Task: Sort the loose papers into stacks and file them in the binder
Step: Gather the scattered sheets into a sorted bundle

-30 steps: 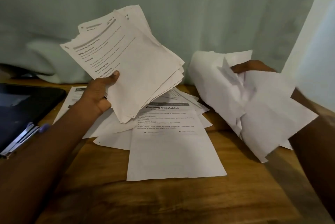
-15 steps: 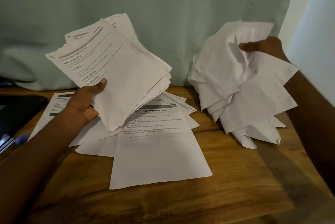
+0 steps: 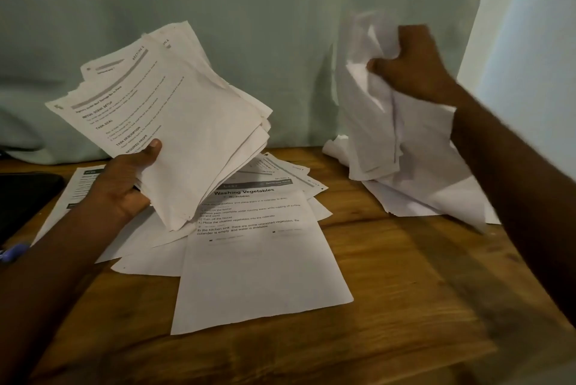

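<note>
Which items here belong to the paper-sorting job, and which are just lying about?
Job:
- sheaf of printed sheets, held by left hand
- crumpled bunch of sheets, gripped by right hand
- loose sheets on the table

Lying about:
- dark flat object, left edge, unidentifiable
- green curtain

A brown wooden table with a visible grain carries a loose spread of white printed paper sheets near its middle, overlapping at odd angles; the topmost is headed "Washing Vegetables". More white sheets lie crumpled at the far right, by the wall. A flat black object lies at the left edge, with a small purple item just beside it
</note>
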